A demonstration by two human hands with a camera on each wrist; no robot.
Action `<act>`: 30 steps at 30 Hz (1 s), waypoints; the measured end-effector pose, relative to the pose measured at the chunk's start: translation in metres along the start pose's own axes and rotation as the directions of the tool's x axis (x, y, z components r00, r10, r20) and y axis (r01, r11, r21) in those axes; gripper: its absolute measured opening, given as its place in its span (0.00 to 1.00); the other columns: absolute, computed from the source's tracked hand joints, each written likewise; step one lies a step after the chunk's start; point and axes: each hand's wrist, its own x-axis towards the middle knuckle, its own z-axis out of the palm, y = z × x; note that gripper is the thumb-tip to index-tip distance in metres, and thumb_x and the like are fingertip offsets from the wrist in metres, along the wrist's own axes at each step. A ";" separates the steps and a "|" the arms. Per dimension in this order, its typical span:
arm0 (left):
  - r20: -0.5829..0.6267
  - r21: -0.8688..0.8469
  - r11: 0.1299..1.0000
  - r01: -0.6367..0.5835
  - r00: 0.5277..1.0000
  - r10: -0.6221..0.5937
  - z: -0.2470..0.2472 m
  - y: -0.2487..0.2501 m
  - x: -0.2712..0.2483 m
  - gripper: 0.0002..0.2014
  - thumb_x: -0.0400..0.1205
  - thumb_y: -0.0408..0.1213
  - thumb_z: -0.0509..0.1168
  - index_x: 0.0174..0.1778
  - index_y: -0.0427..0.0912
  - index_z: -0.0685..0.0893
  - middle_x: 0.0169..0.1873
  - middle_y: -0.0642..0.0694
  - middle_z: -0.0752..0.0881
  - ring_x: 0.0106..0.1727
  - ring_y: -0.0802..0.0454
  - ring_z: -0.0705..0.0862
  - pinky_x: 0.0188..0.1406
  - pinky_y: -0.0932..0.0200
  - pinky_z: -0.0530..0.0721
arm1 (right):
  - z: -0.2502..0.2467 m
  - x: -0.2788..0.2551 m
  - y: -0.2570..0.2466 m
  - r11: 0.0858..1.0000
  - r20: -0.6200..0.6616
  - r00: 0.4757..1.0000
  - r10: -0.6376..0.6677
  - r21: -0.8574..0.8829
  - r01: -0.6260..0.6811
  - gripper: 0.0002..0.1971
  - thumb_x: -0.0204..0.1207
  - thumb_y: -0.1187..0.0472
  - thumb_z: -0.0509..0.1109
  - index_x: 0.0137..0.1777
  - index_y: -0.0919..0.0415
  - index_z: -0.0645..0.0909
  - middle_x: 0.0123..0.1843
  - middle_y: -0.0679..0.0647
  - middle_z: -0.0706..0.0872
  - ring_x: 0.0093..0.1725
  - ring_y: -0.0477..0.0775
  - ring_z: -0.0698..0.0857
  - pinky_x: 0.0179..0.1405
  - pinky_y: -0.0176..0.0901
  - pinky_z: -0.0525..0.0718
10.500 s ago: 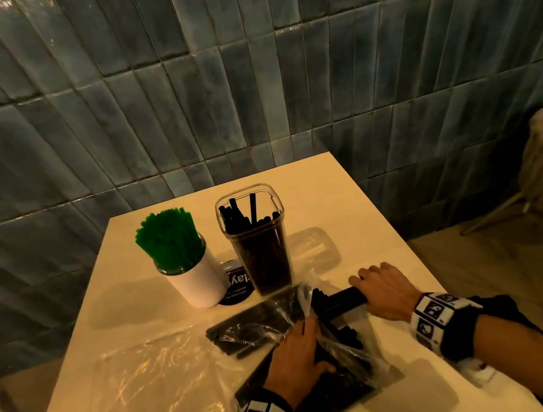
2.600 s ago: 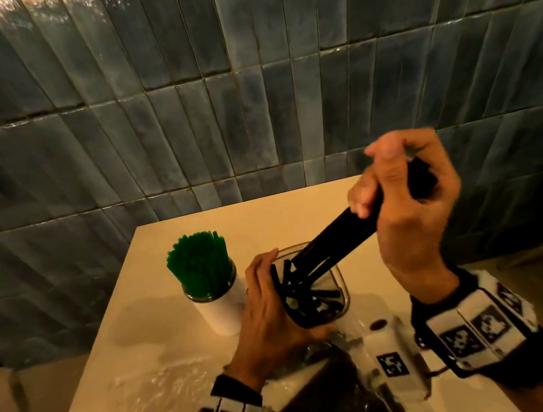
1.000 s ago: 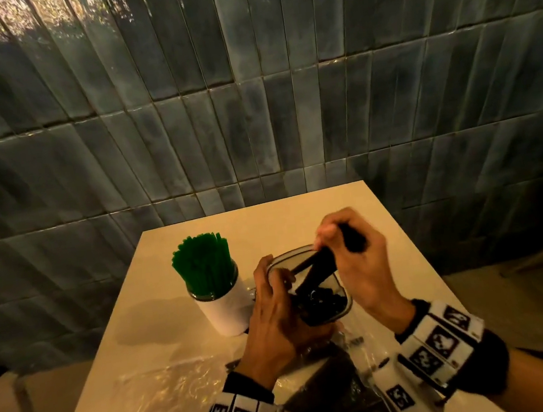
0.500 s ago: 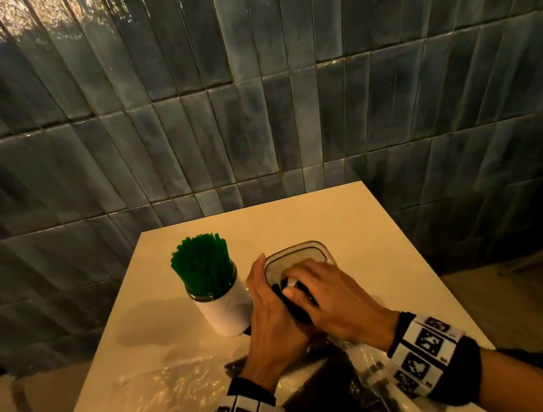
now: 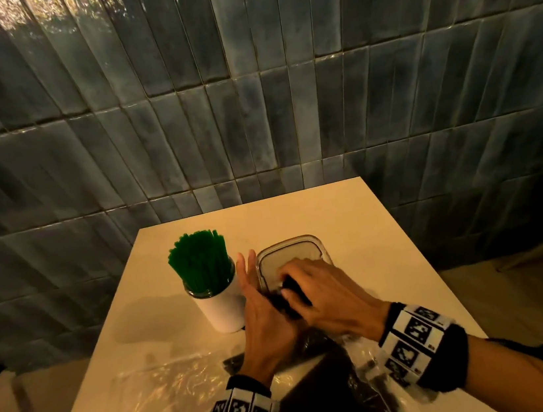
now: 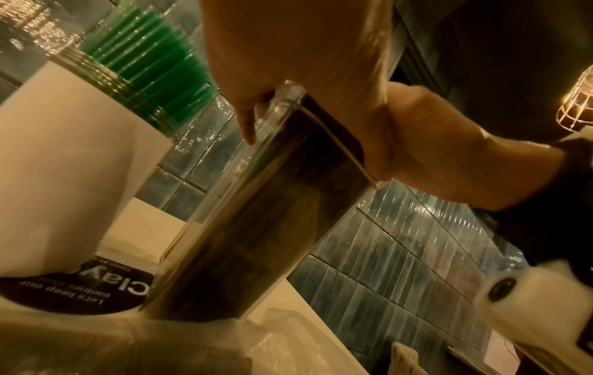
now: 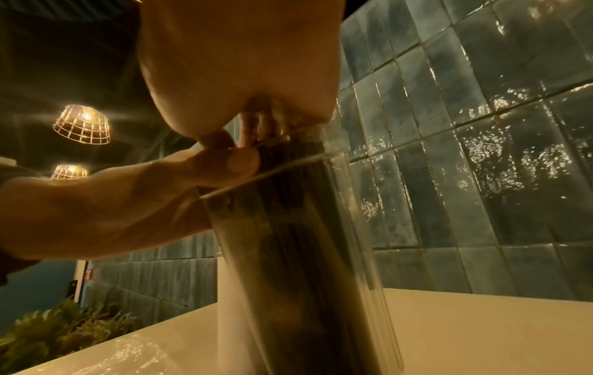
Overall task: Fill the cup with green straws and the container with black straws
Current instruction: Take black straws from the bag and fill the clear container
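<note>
Hands (image 6: 320, 76) atop straw-filled container (image 6: 256, 215)

Clear plastic container (image 5: 289, 248), glossy glazed wall tiles (image 5: 250, 105)

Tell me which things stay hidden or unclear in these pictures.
- Head view: the right hand covers the black straws in the clear plastic container, so the fill level is hidden.
- Left wrist view: the round black sticker is partly under the white cup, so its text is incomplete.

Black straws (image 5: 291, 298) now seemingly inside container (image 5: 289, 245)
</note>
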 end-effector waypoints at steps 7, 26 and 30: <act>0.047 -0.042 0.997 0.061 0.997 -0.059 0.001 -0.001 0.022 0.64 0.66 0.40 0.80 0.80 0.53 0.32 0.82 0.47 0.51 0.81 0.56 0.56 0.78 0.56 0.61 | -0.002 0.017 0.006 0.991 0.068 0.997 0.022 -0.136 -0.013 0.22 0.83 0.43 0.50 0.71 0.52 0.70 0.67 0.53 0.79 0.59 0.56 0.80 0.61 0.49 0.76; 0.109 -0.144 0.936 0.322 0.945 -0.309 0.001 -0.009 0.067 0.59 0.62 0.51 0.81 0.81 0.56 0.48 0.73 0.47 0.74 0.70 0.50 0.76 0.70 0.46 0.75 | -0.010 0.062 0.037 0.988 -0.160 0.986 0.040 0.150 -0.016 0.22 0.82 0.46 0.57 0.74 0.52 0.71 0.75 0.51 0.75 0.74 0.50 0.71 0.75 0.45 0.62; 0.024 -0.021 0.958 0.287 0.958 -0.287 -0.005 -0.001 0.059 0.64 0.57 0.56 0.80 0.82 0.53 0.44 0.81 0.45 0.56 0.80 0.48 0.59 0.77 0.46 0.62 | -0.006 0.019 0.053 0.874 -0.402 0.860 0.316 0.475 -0.099 0.17 0.83 0.54 0.56 0.70 0.56 0.74 0.70 0.49 0.78 0.68 0.44 0.75 0.66 0.29 0.70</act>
